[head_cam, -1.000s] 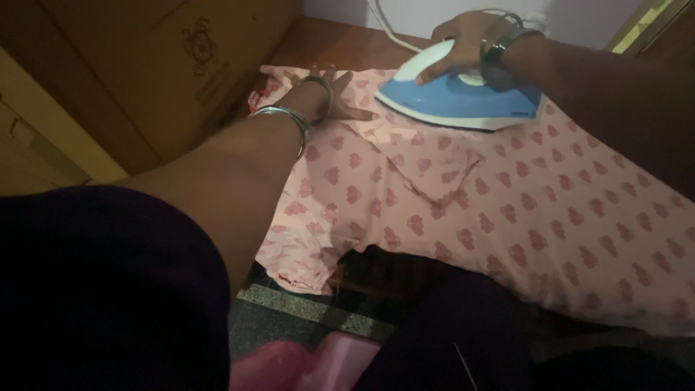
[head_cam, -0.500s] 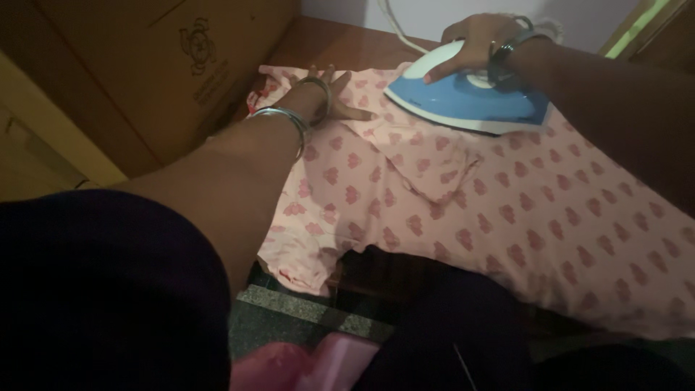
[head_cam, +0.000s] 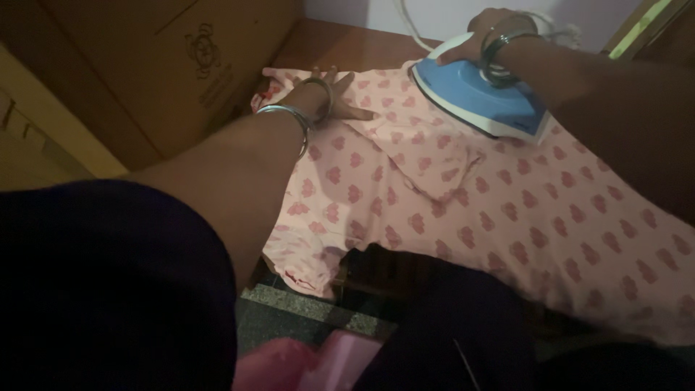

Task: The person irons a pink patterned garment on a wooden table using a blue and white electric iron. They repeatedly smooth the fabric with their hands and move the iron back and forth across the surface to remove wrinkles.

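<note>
iron: blue and white iron [head_cam: 478,98], soleplate flat on pink cloth, far side of the table
right hand: right hand [head_cam: 481,40] clenched round the iron's handle from above, bangles on wrist
cloth: pink patterned cloth [head_cam: 463,195] spread over wooden table [head_cam: 340,47], near edge hanging off
left hand: left hand [head_cam: 326,98] flat, fingers spread, pressing cloth just left of iron's tip, not touching iron
box: cardboard box [head_cam: 181,65] beside the left hand
cord: white cord [head_cam: 413,25] behind the iron
</note>
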